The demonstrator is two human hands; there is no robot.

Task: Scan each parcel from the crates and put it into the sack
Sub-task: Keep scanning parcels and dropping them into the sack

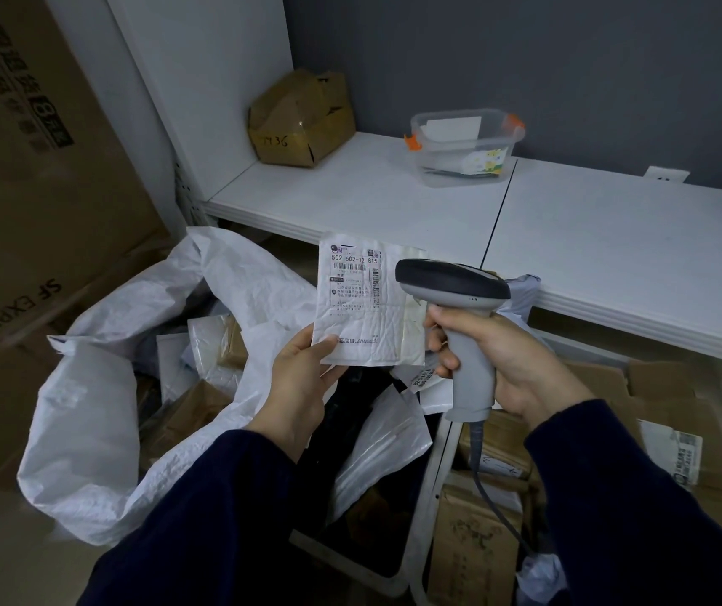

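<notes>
At our left the white sack point(88, 408) lies open, parcels inside. Our left hand point(298, 387) pinches the lower corner of a flat white parcel point(363, 308), label toward us, above the sack's rim. Just right, our right hand point(521, 365) is clamped around the grey scanner point(453, 282), whose head is beside the parcel.

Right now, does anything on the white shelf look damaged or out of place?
Yes. The brown cardboard box in the back left corner of the white shelf looks crushed: its top is caved in and its flaps stand askew.
</notes>
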